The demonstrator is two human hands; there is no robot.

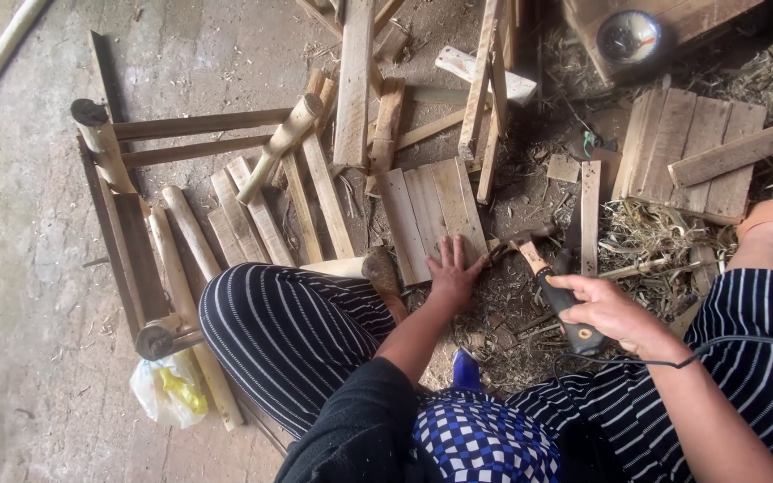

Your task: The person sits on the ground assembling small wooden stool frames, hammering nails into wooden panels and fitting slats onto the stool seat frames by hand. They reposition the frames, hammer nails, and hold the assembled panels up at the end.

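Two hands at work low over a bare, stained concrete floor (38,268), littered with straw, shavings and offcuts. No walls in view; only ground, legs in striped trousers, a blue-and-white checked cloth at the lap.

Right hand (610,313): fingers wrapped tight around the black-and-orange grip of a hammer (547,282). Long axis slanted, running up and to the left from the fist; metal head (516,241) at the far end, away from the body, low over the debris. Butt of the handle poking out below the fist, toward the lap.

Left hand (452,268): fingers spread, palm flat, pressing on the near edge of a small panel of joined slats (427,215). Slats running lengthwise away from the palm, slightly tilted left. Hammer head just to the right of this hand's fingertips, close but whether touching, cannot tell.

Left of the pressing hand: loose flat slats (261,215) fanned on the ground, a round-legged wooden frame (127,206) beyond them, a white plastic bag (167,389) with something yellow inside near its lower corner. Beyond the hammer fist, up and right: a second slat panel (673,143) with a loose batten on top, and a round bowl (628,36) on a board.
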